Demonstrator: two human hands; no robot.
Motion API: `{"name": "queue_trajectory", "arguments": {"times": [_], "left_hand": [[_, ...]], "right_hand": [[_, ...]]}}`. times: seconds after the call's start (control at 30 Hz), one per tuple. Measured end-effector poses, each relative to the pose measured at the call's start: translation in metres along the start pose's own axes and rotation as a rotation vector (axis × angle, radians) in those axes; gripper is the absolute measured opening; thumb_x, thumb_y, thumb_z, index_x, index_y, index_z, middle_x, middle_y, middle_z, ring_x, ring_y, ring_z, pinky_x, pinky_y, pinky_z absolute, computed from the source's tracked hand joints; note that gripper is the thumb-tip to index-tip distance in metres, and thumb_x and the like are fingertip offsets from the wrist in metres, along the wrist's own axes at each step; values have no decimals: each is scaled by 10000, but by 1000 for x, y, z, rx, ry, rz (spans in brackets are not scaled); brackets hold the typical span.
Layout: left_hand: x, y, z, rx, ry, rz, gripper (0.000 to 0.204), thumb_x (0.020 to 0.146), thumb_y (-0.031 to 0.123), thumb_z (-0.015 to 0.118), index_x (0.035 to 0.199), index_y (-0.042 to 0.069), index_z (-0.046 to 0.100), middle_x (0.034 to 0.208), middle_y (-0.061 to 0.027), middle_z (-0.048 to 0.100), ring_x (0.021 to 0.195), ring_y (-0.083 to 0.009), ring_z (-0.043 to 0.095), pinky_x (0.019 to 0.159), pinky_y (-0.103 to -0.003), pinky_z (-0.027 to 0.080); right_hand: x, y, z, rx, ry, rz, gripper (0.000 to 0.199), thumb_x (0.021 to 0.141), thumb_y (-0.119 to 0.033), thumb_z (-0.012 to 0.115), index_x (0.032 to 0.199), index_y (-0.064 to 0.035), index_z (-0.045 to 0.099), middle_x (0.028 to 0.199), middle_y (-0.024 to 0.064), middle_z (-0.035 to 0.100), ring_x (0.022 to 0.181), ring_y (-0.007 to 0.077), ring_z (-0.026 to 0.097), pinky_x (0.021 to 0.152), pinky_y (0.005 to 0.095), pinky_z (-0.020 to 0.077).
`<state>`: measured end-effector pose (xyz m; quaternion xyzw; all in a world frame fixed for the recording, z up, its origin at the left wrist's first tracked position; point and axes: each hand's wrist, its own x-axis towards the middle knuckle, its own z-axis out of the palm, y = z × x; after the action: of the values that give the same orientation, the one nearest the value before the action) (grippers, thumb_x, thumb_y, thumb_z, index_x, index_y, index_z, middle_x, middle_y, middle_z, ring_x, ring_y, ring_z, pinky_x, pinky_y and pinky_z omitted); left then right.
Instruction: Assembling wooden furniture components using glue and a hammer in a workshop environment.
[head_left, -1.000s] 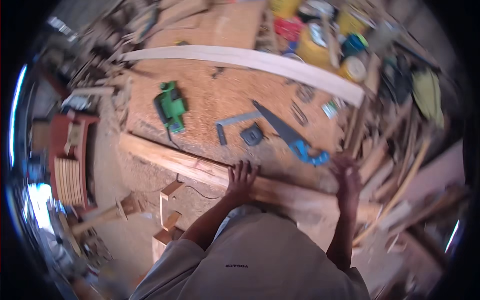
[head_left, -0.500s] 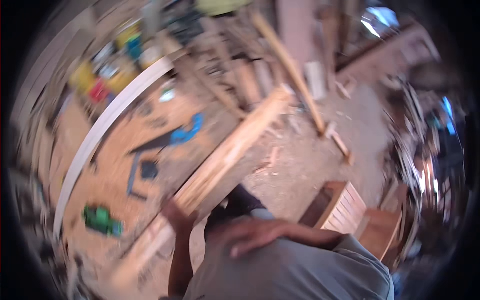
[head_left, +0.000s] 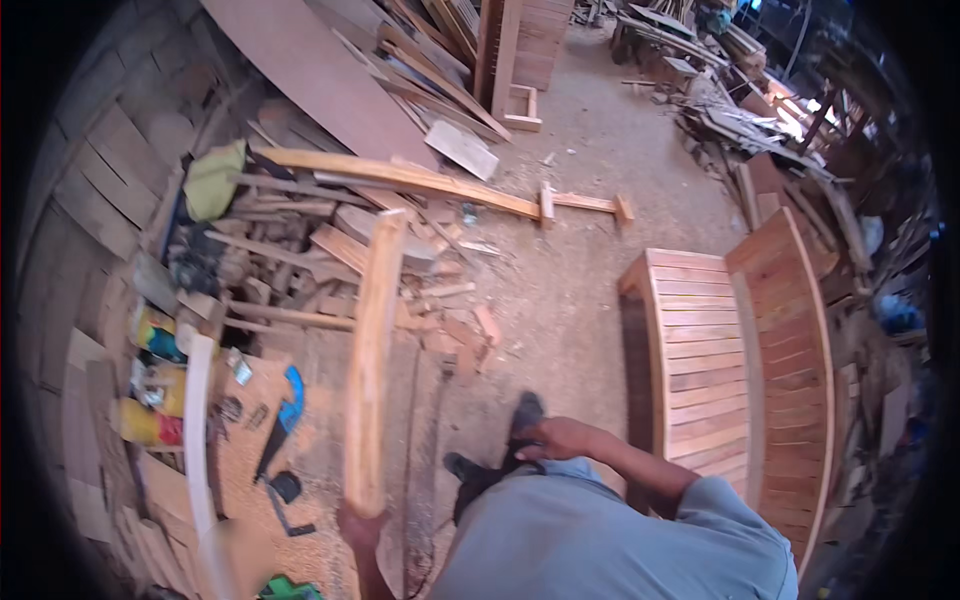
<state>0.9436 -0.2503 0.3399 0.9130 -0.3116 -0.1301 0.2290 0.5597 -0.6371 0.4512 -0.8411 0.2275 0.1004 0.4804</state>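
Observation:
My left hand grips the near end of a long, pale wooden beam, which points away from me over the workbench planks. At my right, the right hand hangs beside my dark trouser leg, apart from the beam. Its fingers look curled in, and whether they hold anything is hidden. Left of the beam a handsaw with a blue handle lies on the sawdust-covered bench. An angled dark metal tool and a small black block are near it. A green tool shows at the lower edge.
A long pale curved strip runs along the bench's left side, with yellow containers beyond it. Wood offcuts are heaped ahead. A slatted wooden bench stands at the right. A long timber crosses the floor ahead.
The view has swung, and the beam now points straight ahead instead of slanting to the right. My left hand still grips it. My right hand has moved from my front to beside my leg.

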Motion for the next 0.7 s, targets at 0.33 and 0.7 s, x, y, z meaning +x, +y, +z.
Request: {"name": "queue_trajectory", "arguments": {"times": [0.33,0.7], "left_hand": [[-20,371,-18,-518,-716,-366,872,980,479,791,1501,-156,498,1317,-265,699,1190,-339,693,1019,-404,561],[32,605,116,-700,-844,-830,591,979,246,763,1466,-39,586,1247,-138,726,1112,-247,685,980,-346,539]], "right_hand": [[-126,202,-76,249,210,310,726,1010,-624,661,1401,-13,700,1296,298,726,1247,457,684,1089,475,534],[-123,350,-348,296,526,253,604,1020,-505,681,1363,-9,709,1249,269,753,1188,435,716,1036,488,559]]}}
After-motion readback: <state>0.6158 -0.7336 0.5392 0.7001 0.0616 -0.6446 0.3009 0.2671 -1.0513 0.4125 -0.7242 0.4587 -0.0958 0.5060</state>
